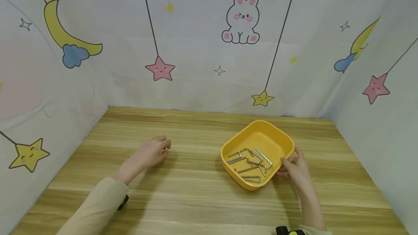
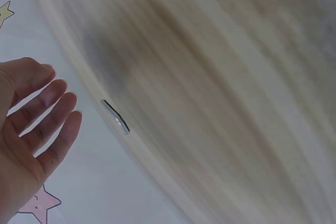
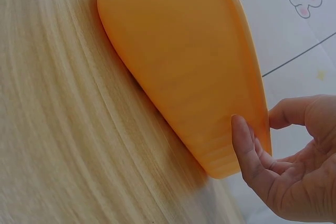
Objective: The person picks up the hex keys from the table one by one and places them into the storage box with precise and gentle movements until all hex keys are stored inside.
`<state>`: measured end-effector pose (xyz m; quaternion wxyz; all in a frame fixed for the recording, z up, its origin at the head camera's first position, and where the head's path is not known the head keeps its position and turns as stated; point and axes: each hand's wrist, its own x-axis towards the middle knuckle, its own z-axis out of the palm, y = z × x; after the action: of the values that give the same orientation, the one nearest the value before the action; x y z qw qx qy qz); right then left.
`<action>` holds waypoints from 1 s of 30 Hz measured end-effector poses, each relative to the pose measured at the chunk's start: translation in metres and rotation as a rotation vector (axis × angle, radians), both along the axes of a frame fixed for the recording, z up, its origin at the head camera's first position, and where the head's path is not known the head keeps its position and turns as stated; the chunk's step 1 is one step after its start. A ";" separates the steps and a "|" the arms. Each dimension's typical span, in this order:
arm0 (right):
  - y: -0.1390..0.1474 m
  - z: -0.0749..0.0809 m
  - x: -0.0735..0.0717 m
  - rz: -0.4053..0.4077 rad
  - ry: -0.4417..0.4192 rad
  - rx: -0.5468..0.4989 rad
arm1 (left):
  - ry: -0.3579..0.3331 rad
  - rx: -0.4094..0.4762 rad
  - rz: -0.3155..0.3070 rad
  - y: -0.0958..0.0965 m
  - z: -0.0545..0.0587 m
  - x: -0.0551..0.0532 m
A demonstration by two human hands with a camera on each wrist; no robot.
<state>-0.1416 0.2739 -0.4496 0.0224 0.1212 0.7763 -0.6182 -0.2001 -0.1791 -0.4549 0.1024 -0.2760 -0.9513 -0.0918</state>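
Observation:
A yellow plastic tray (image 1: 266,139) holds several silver L-shaped hex keys (image 1: 253,164), gathered in its left and near part. My right hand (image 1: 298,171) pinches the tray's right rim, thumb on the inner side and fingers outside, under the wall. In the right wrist view, the tray's outer side (image 3: 173,51) fills the upper middle, close over the wood. My left hand (image 1: 150,153) is apart from the tray, to its left over the table, palm down and fingers loosely bent, holding nothing. A small silver metal piece (image 2: 115,117) lies on the wood beyond its fingertips in the left wrist view.
The wood-grain table (image 1: 196,198) ends at a white cloth backdrop (image 1: 196,93) printed with stars, moons and a rabbit, which closes in the back and both sides. Each wrist carries a black strap or camera mount (image 1: 123,203).

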 end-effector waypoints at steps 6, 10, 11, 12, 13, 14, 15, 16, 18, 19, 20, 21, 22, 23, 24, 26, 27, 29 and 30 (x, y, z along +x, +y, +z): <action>0.000 -0.001 0.000 -0.003 0.002 -0.016 | -0.041 -0.019 0.027 -0.012 -0.006 -0.010; 0.000 0.000 0.000 -0.004 0.002 -0.014 | -0.089 -0.054 0.066 -0.019 -0.008 -0.017; 0.000 0.000 0.000 -0.003 0.002 -0.013 | -0.091 -0.061 0.067 -0.020 -0.008 -0.018; 0.000 0.000 0.000 -0.004 0.002 -0.012 | -0.092 -0.064 0.072 -0.022 -0.008 -0.019; 0.000 0.000 0.000 -0.003 0.002 -0.008 | -0.090 -0.061 0.070 -0.023 -0.009 -0.021; 0.000 -0.001 0.000 -0.005 0.001 -0.010 | -0.088 -0.059 0.069 -0.024 -0.009 -0.022; 0.000 -0.001 0.000 -0.006 0.001 -0.008 | -0.078 -0.057 0.062 -0.025 -0.009 -0.023; 0.000 -0.001 0.000 -0.007 0.001 -0.007 | -0.070 -0.056 0.063 -0.026 -0.010 -0.024; 0.000 -0.001 0.000 -0.008 0.001 -0.010 | -0.058 -0.049 0.059 -0.028 -0.010 -0.026; 0.000 -0.001 0.000 -0.009 0.002 -0.009 | -0.055 -0.048 0.057 -0.029 -0.010 -0.027; 0.000 -0.001 0.000 -0.009 0.003 -0.009 | -0.052 -0.048 0.055 -0.029 -0.010 -0.027; 0.000 -0.001 0.000 -0.008 0.004 -0.006 | -0.048 -0.049 0.052 -0.030 -0.009 -0.028; 0.000 -0.001 0.000 -0.006 0.005 -0.001 | -0.049 -0.049 0.053 -0.030 -0.009 -0.029; 0.000 -0.001 0.000 -0.005 0.005 0.001 | -0.053 -0.048 0.053 -0.031 -0.009 -0.030; 0.000 -0.001 0.000 -0.005 0.005 0.002 | -0.053 -0.052 0.053 -0.031 -0.009 -0.031; 0.000 -0.001 0.000 -0.005 0.007 0.002 | -0.052 -0.062 0.052 -0.032 -0.009 -0.032; 0.000 -0.001 0.000 -0.004 0.009 0.002 | -0.049 -0.068 0.052 -0.032 -0.010 -0.033; 0.000 -0.001 0.000 -0.003 0.011 0.001 | -0.048 -0.073 0.050 -0.032 -0.010 -0.035; 0.000 -0.001 -0.001 -0.003 0.012 0.000 | -0.050 -0.076 0.052 -0.032 -0.010 -0.036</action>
<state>-0.1421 0.2739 -0.4504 0.0168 0.1186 0.7761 -0.6191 -0.2360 -0.2115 -0.4653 0.0705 -0.2526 -0.9632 -0.0598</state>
